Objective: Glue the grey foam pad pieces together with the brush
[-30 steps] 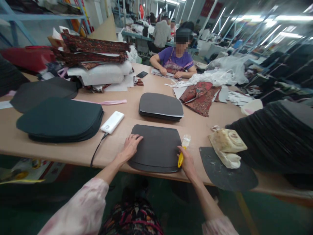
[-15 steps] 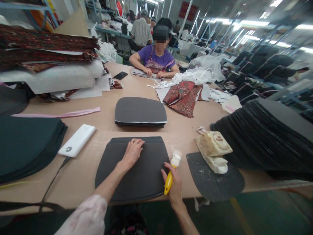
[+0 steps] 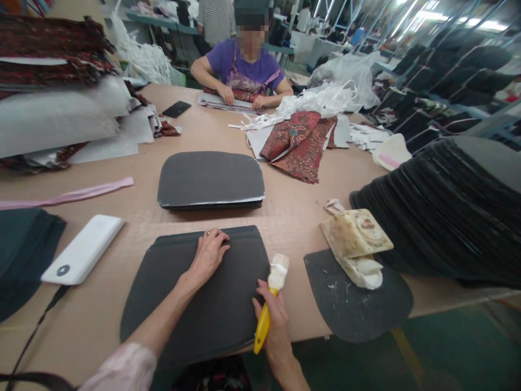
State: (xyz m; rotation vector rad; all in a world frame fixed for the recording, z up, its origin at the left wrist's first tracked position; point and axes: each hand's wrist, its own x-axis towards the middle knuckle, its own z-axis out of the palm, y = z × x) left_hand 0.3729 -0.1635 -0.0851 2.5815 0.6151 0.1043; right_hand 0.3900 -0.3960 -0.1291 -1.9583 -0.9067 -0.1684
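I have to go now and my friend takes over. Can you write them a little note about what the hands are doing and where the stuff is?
Left hand: flat on the dark panel, near its far edge, pressing it down.
Right hand: gripping the yellow-handled brush, bristles at the panel's right edge.
Nearby: glue-stained pad on a dark sheet to the right; a stack of grey panels beyond; a big pile of black pieces far right.
Done: cannot tell how much is brushed.
Left: probably the rest of the edges.

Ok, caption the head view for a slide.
Left hand presses a dark panel; right hand holds a yellow-handled brush at its edge.
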